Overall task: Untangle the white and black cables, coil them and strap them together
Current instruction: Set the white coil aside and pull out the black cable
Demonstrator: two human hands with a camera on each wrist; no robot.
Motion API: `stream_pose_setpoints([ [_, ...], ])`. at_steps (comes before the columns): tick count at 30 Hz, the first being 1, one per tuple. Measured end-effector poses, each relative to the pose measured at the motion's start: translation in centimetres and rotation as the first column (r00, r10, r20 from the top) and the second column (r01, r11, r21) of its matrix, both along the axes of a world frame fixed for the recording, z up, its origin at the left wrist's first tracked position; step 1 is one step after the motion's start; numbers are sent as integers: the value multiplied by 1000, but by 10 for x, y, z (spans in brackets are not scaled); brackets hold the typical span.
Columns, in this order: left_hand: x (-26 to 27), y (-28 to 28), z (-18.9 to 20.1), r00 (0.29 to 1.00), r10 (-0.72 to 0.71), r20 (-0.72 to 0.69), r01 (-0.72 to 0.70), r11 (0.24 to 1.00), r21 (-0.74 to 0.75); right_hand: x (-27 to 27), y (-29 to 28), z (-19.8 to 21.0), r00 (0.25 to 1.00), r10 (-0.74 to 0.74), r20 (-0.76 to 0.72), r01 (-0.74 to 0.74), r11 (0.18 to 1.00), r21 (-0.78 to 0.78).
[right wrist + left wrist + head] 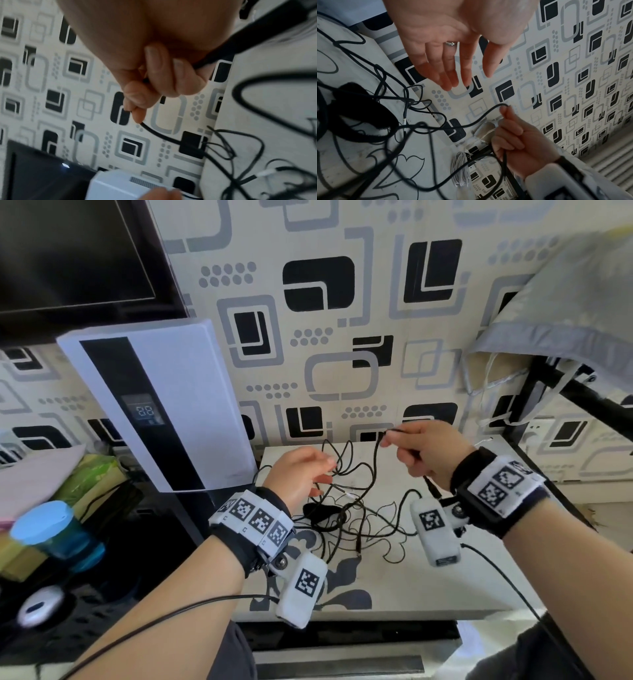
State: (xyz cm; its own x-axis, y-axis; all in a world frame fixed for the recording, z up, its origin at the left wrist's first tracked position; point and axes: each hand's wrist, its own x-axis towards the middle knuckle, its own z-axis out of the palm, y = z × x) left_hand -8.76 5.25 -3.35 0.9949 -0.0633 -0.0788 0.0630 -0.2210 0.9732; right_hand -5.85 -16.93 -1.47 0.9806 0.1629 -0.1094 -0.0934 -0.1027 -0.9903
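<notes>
A long black cable [359, 508] lies in a loose tangle on the flower-patterned white table [394, 594]. My right hand [404, 443] is raised above the table's back edge; its fingers [154, 81] are curled round one stretch of the black cable [163, 135], which hangs down into the tangle. My left hand [315, 474] hovers over the left of the tangle with fingers [453, 65] straight, holding nothing. A black strap [320, 513] lies under the cable loops [363, 112]. A coiled white cable [460, 170] lies at the table's far right edge.
A white appliance [154, 405] with a lit display leans against the patterned wall, left of the table. A dark screen [68, 251] is above it. A blue-lidded jar [51, 532] and a mouse [39, 606] sit lower left. Grey fabric [565, 313] drapes a black frame on the right.
</notes>
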Motion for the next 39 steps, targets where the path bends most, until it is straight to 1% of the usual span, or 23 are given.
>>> stream_pose_setpoints([
  [2,-2,-1,-1,1000,-30,-1,30,999,26,-5,-1,8,1000,0,19,-3,992,129],
  [5,-4,-5,-3,995,-97,6,96,991,96,-12,0,17,997,8,78,-26,971,239],
  [7,-4,-8,-5,989,-148,-7,147,979,143,-17,2,23,993,37,112,-74,933,353],
  [8,-4,-10,-6,986,-165,-13,165,971,171,-18,3,25,990,70,118,-115,897,428],
  [10,0,-17,-10,979,-206,0,196,933,302,-19,2,27,982,156,105,-188,807,560],
  [12,1,-24,-12,972,-234,21,201,877,437,-18,-4,27,974,213,81,-214,730,649],
  [13,2,-26,-12,973,-230,29,194,874,446,-16,-9,26,972,224,68,-208,692,691],
  [14,2,-25,-11,974,-225,32,194,898,395,-14,-16,25,974,219,49,-184,655,733],
  [16,2,-22,-5,979,-203,-3,201,968,153,-9,-32,23,982,187,-3,-111,598,794],
  [17,1,-20,0,981,-192,-24,192,981,39,-7,-40,22,985,170,-27,-78,581,810],
  [18,1,-18,4,985,-172,-30,171,985,-26,-6,-45,20,987,156,-46,-53,574,817],
  [20,0,-16,9,994,-105,-5,104,992,-66,-4,-51,15,989,132,-72,-18,580,815],
  [22,0,-16,11,999,12,31,-9,995,-97,-2,-55,10,991,92,-94,23,581,814],
  [24,4,-13,11,986,163,25,-156,971,-184,2,-66,7,992,29,-121,87,532,842],
  [26,8,-8,12,954,298,-15,-289,910,-296,7,-82,6,984,-55,-170,177,454,873],
  [28,12,-1,11,921,385,-61,-379,847,-373,9,-96,5,969,-136,-208,247,422,872],
  [30,17,6,9,909,407,-96,-412,833,-370,9,-99,3,967,-159,-199,251,459,853],
  [33,22,5,3,924,365,-116,-383,888,-255,7,-85,0,984,-112,-140,179,601,779],
  [34,23,2,0,925,368,-94,-379,907,-181,6,-78,0,989,-84,-120,146,647,748],
  [35,23,-2,-2,928,369,-53,-372,925,-73,4,-70,1,994,-53,-99,108,688,717],
  [37,18,-12,-2,943,334,6,-330,930,161,0,-55,3,998,21,-52,19,747,664],
  [38,15,-17,-2,952,306,25,-304,926,225,-2,-48,6,998,62,-32,-27,761,649],
  [39,11,-22,-1,961,273,47,-276,928,249,-5,-42,8,995,101,-18,-66,764,642],
])
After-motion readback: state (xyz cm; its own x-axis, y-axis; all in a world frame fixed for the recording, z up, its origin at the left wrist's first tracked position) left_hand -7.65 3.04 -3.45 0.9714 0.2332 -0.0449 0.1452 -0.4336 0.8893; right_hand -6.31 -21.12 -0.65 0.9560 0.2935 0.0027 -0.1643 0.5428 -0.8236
